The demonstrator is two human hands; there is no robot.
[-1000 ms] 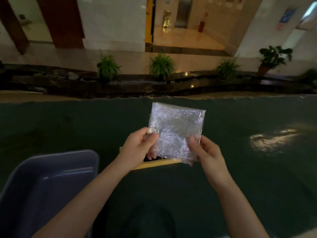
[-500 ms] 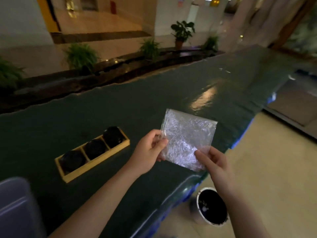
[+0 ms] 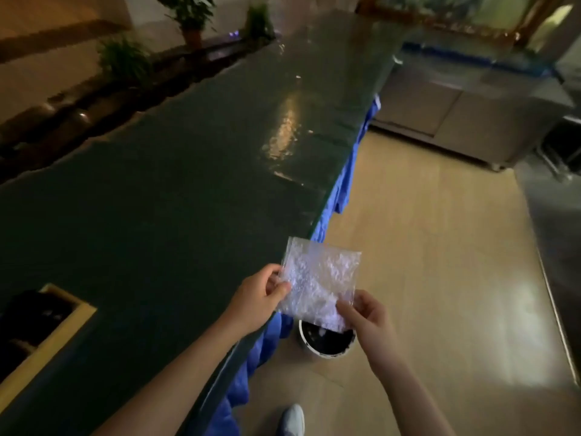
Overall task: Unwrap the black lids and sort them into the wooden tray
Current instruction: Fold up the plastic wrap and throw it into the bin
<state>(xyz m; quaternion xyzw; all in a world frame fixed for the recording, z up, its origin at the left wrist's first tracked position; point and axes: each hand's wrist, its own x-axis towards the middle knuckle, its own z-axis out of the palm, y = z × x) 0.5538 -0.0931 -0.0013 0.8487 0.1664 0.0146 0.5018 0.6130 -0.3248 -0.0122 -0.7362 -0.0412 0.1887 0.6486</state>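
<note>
An empty square of clear bubble wrap hangs in the air past the table's right edge, above a white bin. My left hand pinches its left edge, and my right hand pinches its lower right corner. The wooden tray lies on the table at the far left, partly cut off by the frame. A black lid fills its visible compartment, and a second dark shape sits in the compartment below it.
The long table has a dark green cover with blue cloth hanging off its right side. A white bin with a dark liner stands on the tan floor below the wrap. Steel cabinets stand at the back right. My shoe shows at the bottom.
The view has swung right, away from the tray and the grey tub. Both hands carried the bubble wrap from over the tray to past the table edge, above the bin.
</note>
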